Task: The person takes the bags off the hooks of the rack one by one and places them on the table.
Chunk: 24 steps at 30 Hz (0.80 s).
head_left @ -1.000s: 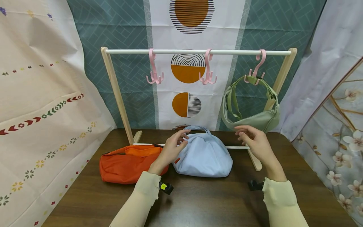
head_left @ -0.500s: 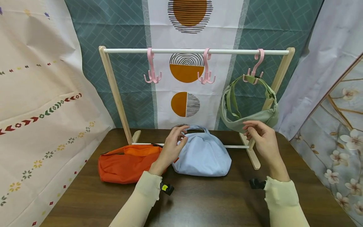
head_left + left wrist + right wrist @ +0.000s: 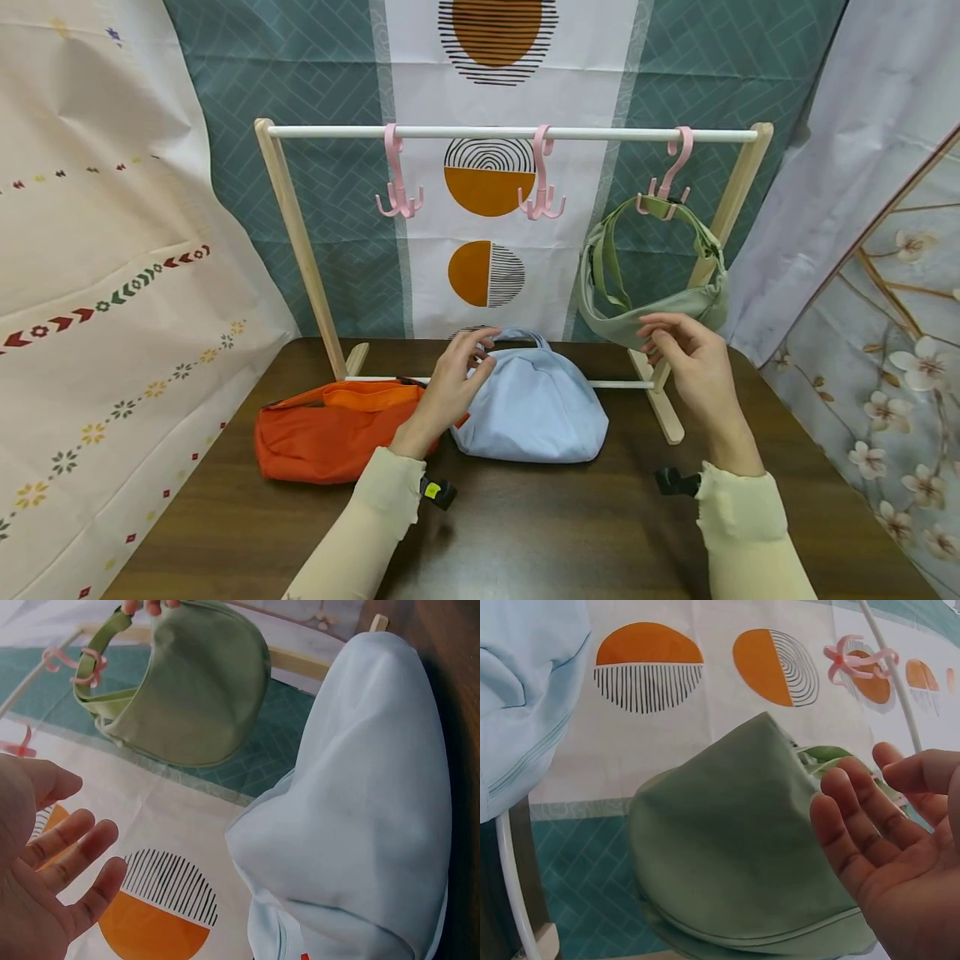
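Sage-green fabric forms a curved bag with a looped strap [image 3: 618, 327], which hangs by that strap from the rightmost pink plastic multi-prong hook [image 3: 674, 169] on a round white rail [image 3: 465, 132]. Before the bag's lower edge is the person's right hand [image 3: 693, 362], its fingers loosely bent and its thumb apart from them, grasping nothing; whether a fingertip touches the fabric cannot be told. Similarly relaxed and spread, the left hand [image 3: 450, 383] holds nothing near the looped handle of a pale blue rounded cloth bag [image 3: 540, 408]; the left wrist view shows its fingers apart from the cloth. That bag stands on a dark brown wooden table [image 3: 540, 533], just beside a bright orange-red oblong fabric bag [image 3: 330, 433].
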Available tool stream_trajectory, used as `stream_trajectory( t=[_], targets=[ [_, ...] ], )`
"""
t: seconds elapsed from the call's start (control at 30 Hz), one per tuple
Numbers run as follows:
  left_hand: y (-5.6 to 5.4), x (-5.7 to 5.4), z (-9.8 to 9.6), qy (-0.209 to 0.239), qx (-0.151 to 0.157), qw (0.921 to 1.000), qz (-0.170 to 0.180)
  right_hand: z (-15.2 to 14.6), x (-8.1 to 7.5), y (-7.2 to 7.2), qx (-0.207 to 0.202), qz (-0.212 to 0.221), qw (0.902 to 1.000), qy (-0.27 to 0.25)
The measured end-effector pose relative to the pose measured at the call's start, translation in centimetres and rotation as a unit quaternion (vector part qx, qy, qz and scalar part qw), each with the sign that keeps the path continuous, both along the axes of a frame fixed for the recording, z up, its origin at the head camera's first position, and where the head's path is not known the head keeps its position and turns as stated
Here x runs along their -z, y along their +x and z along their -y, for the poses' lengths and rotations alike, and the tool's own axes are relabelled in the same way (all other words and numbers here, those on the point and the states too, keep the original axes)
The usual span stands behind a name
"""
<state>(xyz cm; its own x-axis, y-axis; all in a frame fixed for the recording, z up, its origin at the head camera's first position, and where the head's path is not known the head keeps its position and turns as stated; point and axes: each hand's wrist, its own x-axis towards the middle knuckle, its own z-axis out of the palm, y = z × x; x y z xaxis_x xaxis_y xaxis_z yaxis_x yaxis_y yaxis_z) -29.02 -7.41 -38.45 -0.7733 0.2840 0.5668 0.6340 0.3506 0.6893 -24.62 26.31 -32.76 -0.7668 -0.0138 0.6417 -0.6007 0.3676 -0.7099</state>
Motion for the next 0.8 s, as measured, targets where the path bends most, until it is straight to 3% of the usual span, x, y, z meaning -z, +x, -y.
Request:
stream_trajectory(
  t=[0.23,0.47,0.63,0.8],
  targets=[
    [-0.3,-0.8,-0.7,-0.005,0.014,0.9998,-0.011,-0.4,-1.6,0.7,0.008,-0.027,0.9996,0.000],
    [-0.5,-2.0,-1.5,-0.027,0.027,0.9990,-0.023,-1.1,-4.1,0.5,0.012,-0.054,0.9983,0.017],
    [-0.6,-2.5,-2.0,-0.019,0.043,0.9986,-0.023,-1.7,-5.8,0.4,0.027,-0.062,0.9974,0.024],
    [-0.7,-2.9,-2.3,-0.007,0.053,0.9984,-0.021,-2.2,-7.6,0.6,0.000,-0.059,0.9981,-0.017]
  ],
)
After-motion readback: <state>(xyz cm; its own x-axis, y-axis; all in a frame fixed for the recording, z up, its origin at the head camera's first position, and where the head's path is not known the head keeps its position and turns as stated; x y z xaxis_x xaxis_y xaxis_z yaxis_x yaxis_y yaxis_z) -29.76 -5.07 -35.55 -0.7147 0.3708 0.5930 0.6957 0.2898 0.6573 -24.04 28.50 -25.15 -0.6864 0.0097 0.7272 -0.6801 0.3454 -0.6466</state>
